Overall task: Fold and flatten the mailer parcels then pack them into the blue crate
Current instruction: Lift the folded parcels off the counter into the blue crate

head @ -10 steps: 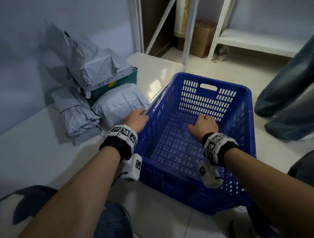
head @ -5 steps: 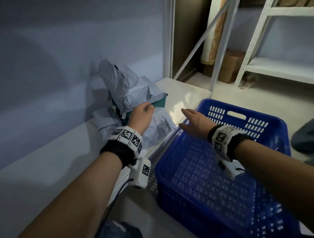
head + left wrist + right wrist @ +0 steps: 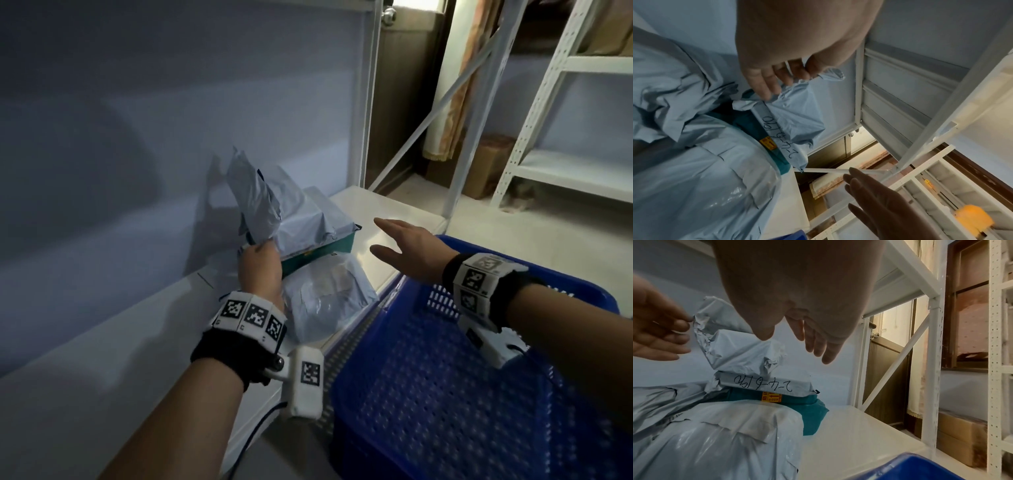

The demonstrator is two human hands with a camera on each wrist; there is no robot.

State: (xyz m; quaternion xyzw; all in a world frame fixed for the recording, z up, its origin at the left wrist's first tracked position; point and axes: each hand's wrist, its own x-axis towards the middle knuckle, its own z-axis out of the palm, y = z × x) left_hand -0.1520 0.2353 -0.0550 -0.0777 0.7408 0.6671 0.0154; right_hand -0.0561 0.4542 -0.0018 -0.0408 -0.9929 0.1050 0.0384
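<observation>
Several grey mailer parcels lie piled on a white shelf against the wall. The top grey mailer (image 3: 308,222) (image 3: 740,350) has a crumpled flap standing upright and handwriting on its side. It rests on a teal parcel (image 3: 325,248) (image 3: 809,405), with a bulging grey mailer (image 3: 325,298) in front. My left hand (image 3: 253,250) (image 3: 674,337) touches the base of that flap, fingers spread and loosely bent. My right hand (image 3: 387,240) (image 3: 797,344) hovers open to the right of the pile, holding nothing. The blue crate (image 3: 445,411) (image 3: 910,467) stands empty at the lower right.
White metal rack uprights (image 3: 363,102) and a diagonal brace rise behind the pile. A second white rack (image 3: 548,137) stands at the right, with a cardboard box (image 3: 486,164) on the floor between. The wall closes the left side.
Both hands have left the crate. My left hand moved up the pile to the top mailer's flap. My right hand moved out past the crate's rim toward the parcels.
</observation>
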